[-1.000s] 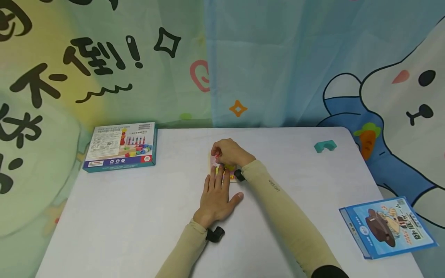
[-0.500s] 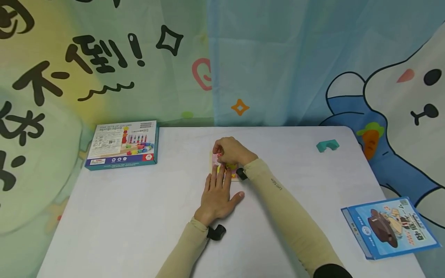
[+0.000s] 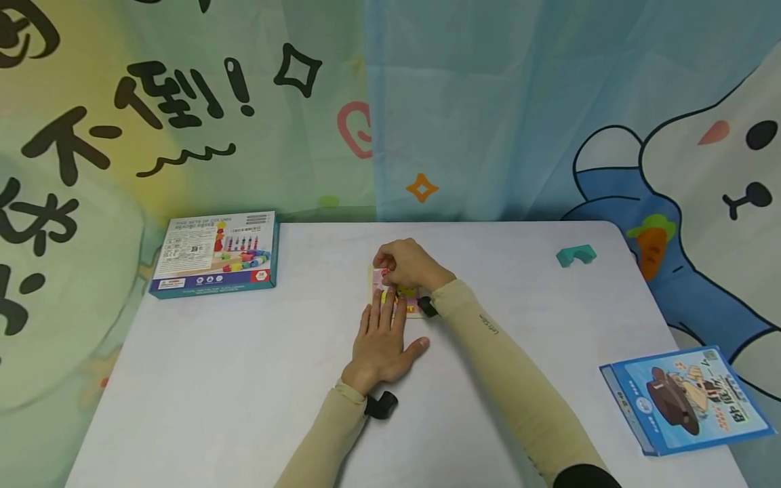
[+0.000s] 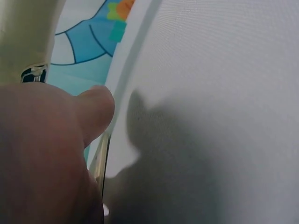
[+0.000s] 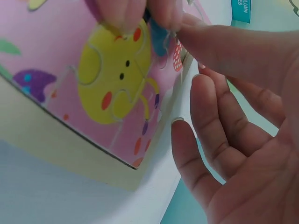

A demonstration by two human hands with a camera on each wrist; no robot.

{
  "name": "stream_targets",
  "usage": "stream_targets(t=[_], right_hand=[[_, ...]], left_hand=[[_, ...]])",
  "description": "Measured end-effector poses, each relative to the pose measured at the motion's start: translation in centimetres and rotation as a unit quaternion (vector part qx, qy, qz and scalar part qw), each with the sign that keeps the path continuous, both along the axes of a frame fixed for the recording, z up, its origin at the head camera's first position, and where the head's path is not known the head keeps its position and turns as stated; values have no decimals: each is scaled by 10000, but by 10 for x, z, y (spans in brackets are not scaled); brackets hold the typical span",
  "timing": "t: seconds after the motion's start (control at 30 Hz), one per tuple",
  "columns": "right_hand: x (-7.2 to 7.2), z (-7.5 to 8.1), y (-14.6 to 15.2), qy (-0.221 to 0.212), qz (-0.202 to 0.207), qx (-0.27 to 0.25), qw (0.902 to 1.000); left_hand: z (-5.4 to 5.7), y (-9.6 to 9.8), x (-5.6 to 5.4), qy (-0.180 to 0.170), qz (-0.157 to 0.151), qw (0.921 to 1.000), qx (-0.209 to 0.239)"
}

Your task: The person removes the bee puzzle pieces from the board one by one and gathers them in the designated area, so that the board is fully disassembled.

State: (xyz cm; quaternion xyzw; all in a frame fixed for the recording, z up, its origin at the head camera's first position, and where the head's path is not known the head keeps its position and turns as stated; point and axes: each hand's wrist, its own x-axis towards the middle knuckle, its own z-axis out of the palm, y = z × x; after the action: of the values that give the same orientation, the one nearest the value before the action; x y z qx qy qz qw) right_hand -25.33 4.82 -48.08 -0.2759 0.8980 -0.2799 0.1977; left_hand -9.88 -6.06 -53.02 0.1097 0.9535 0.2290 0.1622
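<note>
A pink jigsaw puzzle with a yellow cartoon figure lies flat near the table's back edge, bordered by a cream strip in the right wrist view. My left hand rests palm down, its straight fingers spread onto the puzzle's near part. Beyond it, my right hand reaches over the far part with thumb and forefinger bent at a puzzle piece; a blue bit of it shows beside the fingertips. The exact contact is partly hidden. In the left wrist view, the left thumb stands apart from the fingers.
A flat toy box lies at the table's back left. Toward the back right sits a small teal bridge-shaped block. A blue book-like box overhangs the right edge. A printed cloth hangs behind the white table.
The head view has shifted slightly. Both hands keep nearly the same place on the puzzle; the right hand's fingers moved only a little.
</note>
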Motion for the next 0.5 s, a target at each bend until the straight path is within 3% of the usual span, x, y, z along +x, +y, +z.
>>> stream_targets(t=[0.3,0.5], right_hand=[[1,-2,0,-13,5,-74,10000],[1,-1,-1,-76,239,-138,9996]], left_hand=[[0,0,-1,-59,-16,10000,-43],[2,0,-1,-79,-15,9999,-80]])
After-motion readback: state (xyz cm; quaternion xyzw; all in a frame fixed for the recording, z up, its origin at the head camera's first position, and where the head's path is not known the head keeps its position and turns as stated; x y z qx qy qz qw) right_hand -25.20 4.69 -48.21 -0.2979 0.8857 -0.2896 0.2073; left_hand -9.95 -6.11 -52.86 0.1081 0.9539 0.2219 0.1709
